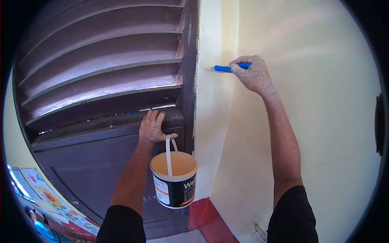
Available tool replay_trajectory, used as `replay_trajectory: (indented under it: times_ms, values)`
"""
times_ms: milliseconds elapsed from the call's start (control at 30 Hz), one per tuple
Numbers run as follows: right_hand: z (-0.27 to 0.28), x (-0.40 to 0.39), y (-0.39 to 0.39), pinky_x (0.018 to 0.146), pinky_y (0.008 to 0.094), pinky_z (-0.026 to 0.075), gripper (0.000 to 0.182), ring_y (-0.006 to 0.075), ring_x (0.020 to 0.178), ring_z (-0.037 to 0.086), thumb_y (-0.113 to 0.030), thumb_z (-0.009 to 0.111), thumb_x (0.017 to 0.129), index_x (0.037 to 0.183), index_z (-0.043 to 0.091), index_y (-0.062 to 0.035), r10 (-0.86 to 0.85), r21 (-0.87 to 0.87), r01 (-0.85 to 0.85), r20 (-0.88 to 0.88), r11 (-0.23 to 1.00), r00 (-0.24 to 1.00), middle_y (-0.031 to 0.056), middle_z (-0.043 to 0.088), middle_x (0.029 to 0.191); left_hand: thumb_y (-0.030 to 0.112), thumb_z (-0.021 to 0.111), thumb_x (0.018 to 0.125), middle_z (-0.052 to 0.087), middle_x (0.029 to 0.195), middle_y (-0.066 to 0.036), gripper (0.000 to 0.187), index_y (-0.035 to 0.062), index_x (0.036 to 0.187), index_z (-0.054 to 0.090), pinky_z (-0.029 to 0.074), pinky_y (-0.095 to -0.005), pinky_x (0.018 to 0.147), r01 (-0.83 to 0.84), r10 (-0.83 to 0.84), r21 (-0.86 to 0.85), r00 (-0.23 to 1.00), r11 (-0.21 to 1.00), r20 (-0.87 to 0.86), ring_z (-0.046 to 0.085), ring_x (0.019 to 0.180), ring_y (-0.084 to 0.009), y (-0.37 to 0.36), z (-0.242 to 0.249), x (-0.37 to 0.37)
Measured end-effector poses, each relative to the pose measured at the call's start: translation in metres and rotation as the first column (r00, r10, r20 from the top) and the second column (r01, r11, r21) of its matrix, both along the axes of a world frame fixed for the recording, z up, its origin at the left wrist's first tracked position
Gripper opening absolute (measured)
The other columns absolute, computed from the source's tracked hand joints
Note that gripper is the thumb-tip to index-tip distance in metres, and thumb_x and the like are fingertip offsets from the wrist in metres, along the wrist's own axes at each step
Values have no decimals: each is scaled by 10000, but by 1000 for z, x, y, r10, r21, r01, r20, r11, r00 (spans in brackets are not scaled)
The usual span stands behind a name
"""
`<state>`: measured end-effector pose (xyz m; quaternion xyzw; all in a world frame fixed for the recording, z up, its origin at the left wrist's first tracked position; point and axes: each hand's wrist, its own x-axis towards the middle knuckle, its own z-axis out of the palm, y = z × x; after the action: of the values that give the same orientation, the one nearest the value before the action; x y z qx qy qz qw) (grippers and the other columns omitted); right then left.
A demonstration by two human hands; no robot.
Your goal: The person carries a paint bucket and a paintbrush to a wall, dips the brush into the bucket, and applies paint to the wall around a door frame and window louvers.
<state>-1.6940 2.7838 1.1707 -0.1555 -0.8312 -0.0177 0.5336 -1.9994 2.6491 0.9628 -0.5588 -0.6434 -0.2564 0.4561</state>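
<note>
My right hand (253, 75) is closed around the blue handle of a paintbrush (223, 69). The brush points left, its pale tip right at the cream wall strip (212, 101) beside the dark frame. My left hand (152, 127) lies with its fingers over a ledge of the dark louvred shutter (109, 95). From its outstretched thumb hangs a paint bucket (174, 190) by a white handle (168, 156). This bucket is black and white, lidless, with peach-coloured paint showing on its inner wall. Pale specks cover both hands and forearms.
A cream wall (316, 117) with a thin crack fills the right side. Red paint (212, 222) covers the base of the corner. Low at right is a small roller-like tool (259, 231). At lower left, a person in blue (43, 230) is near flower pictures (50, 196).
</note>
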Motion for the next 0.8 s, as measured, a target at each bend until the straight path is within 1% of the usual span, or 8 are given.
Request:
replay_trajectory:
  times_ms: [133,167,267,400,500,600,733,800]
  values:
    - [27,10,6,714,339,535,258,219,736,673,-252,693,765,901,731,-36,94,-56,-103,-142,993,985,128,696,770,715,772,468,544,1088,-161,940,16,1068,587,479,-468,904,-29,30,-34,999,999,25,525,1057,-327,-2,2,4]
    - [33,8,6,704,331,530,234,203,722,668,-234,678,789,907,730,-38,163,-72,-177,-174,982,971,116,697,763,715,771,465,545,1094,-161,943,19,1073,587,476,-473,901,-1,2,-18,1000,1000,21,521,1065,-326,1,-1,-2]
    - [42,-3,-2,692,318,525,219,186,712,665,-220,666,802,913,729,-41,220,90,-202,-306,975,926,111,693,751,722,768,441,553,1129,-215,1028,-7,1138,571,443,-506,959,-6,12,-62,996,998,84,506,1140,-390,1,0,0]
    - [52,-21,-6,701,327,534,207,230,733,677,-203,672,789,906,722,-40,103,296,-17,-277,955,955,132,703,823,723,768,439,546,1057,-177,984,5,1084,577,468,-495,903,13,-11,-31,999,999,53,522,1067,-361,2,0,-1]
    - [47,-39,6,755,360,536,225,275,775,678,-210,673,774,898,717,-28,232,302,-139,-297,943,926,152,699,850,723,770,433,544,1057,-169,975,10,1071,577,473,-489,896,-7,10,-41,997,999,72,519,1073,-353,0,1,3]
    - [34,-40,10,677,317,532,194,203,683,668,-151,676,767,906,714,-20,149,402,-55,-206,914,967,138,692,776,716,775,430,545,1068,-175,973,10,1070,576,471,-490,899,2,0,-21,998,1000,65,518,1075,-357,2,-2,-1]
    - [17,-19,-4,640,305,512,191,176,643,640,-153,680,759,891,715,-20,16,150,-16,1,989,1000,127,670,711,717,774,438,549,1070,-180,979,6,1080,576,475,-491,896,-7,7,-11,999,1000,36,523,1066,-364,1,-2,0]
    - [17,-12,-6,629,301,505,190,166,630,629,-161,678,767,888,714,-19,29,118,-24,-37,993,999,121,662,693,721,772,443,552,1065,-182,982,4,1084,575,475,-493,896,-22,22,10,1000,1000,-5,526,1060,-368,1,-1,1]
